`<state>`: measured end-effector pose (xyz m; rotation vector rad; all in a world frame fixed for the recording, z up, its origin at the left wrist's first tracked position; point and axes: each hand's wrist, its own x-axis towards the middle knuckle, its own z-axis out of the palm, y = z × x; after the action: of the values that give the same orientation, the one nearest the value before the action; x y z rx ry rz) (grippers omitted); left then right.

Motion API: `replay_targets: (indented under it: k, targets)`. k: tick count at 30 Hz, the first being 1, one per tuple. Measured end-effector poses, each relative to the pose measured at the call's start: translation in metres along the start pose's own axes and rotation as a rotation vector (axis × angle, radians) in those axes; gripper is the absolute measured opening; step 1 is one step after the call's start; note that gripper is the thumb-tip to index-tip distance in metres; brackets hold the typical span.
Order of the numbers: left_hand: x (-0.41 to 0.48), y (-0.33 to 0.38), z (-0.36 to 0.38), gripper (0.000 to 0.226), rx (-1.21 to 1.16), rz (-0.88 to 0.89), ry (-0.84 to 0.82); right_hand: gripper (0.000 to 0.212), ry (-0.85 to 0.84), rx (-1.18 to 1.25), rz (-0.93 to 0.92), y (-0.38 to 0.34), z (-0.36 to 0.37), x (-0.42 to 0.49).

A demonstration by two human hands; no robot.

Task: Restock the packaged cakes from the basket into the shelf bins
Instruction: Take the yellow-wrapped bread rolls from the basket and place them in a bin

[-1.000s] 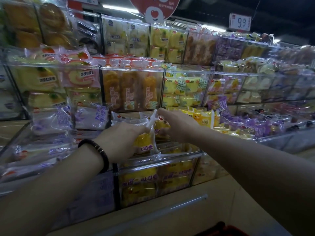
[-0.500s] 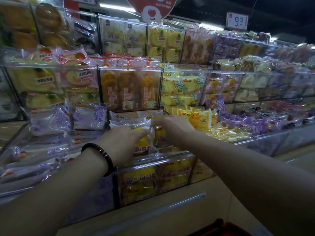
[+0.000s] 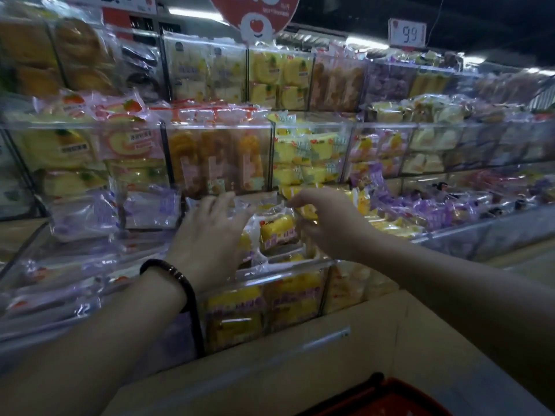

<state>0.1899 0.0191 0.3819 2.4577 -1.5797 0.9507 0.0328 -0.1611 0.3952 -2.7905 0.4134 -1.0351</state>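
Note:
A yellow packaged cake (image 3: 277, 228) in a clear wrapper lies on top of the pile in the clear acrylic bin (image 3: 288, 274) on the lowest shelf row. My left hand (image 3: 210, 235), a dark bracelet on its wrist, hovers over the bin's left side with fingers spread and straight, fingertips brushing the clear wrappers. My right hand (image 3: 326, 223) reaches in from the right, its fingers and thumb curled around another yellow cake packet (image 3: 309, 211) at the bin's right edge. The red basket (image 3: 387, 399) shows only as a rim at the bottom.
Tiers of clear bins full of wrapped cakes rise behind: purple packets (image 3: 150, 205) to the left, orange ones (image 3: 216, 157) above, purple and yellow ones (image 3: 420, 211) to the right. A price sign (image 3: 407, 33) hangs at the top right. A beige shelf base (image 3: 300, 370) runs below.
My left hand has let go of the yellow packet and opened, moving up over the bin. The packet now lies in the bin. My right hand stays beside it, shifted slightly right.

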Motion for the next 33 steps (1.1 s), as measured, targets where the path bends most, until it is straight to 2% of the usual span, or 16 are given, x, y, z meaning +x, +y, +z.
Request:
replay_targets:
  k: [2,4,7,9,10,14,17,20,23,25,27,31,33]
  targets:
    - [-0.008,0.017,-0.015,0.059,-0.088,0.073,0.176,0.020,0.051,0.026,-0.068,0.007,-0.009,-0.036]
    - [-0.020,0.041,-0.023,0.040,-0.250,0.169,0.278,0.011,0.099,0.041,-0.094,0.012,-0.012,-0.076]
    - [-0.051,0.091,-0.015,0.020,-0.475,0.280,0.270,0.005,0.133,0.066,-0.029,0.022,-0.001,-0.142]
    - [-0.076,0.123,0.008,0.014,-0.582,0.324,0.136,0.002,0.084,0.075,0.054,0.032,0.015,-0.182]
    - [-0.090,0.139,0.025,0.013,-0.624,0.334,0.034,0.005,0.004,0.070,0.124,0.039,0.024,-0.202]
    - [-0.135,0.188,0.097,0.017,-0.670,0.318,-0.468,0.018,-0.466,0.035,0.433,0.075,0.064,-0.263]
    - [-0.155,0.208,0.137,0.021,-0.652,0.248,-0.764,0.022,-0.685,0.026,0.576,0.103,0.098,-0.299]
    - [-0.166,0.219,0.170,0.028,-0.601,0.252,-0.990,0.023,-0.820,-0.015,0.695,0.132,0.137,-0.331]
    - [-0.167,0.226,0.196,0.039,-0.471,0.304,-1.192,0.031,-0.897,-0.050,0.706,0.153,0.170,-0.355]
    - [-0.163,0.227,0.204,0.050,-0.406,0.328,-1.305,0.029,-1.021,-0.081,0.681,0.162,0.192,-0.363]
    - [-0.158,0.226,0.207,0.054,-0.406,0.328,-1.363,0.042,-1.120,-0.120,0.673,0.176,0.218,-0.372]
    - [-0.148,0.223,0.210,0.053,-0.405,0.315,-1.371,0.054,-1.191,-0.104,0.626,0.208,0.276,-0.389]
    - [-0.146,0.226,0.212,0.052,-0.415,0.300,-1.371,0.066,-1.165,-0.078,0.716,0.223,0.300,-0.401]
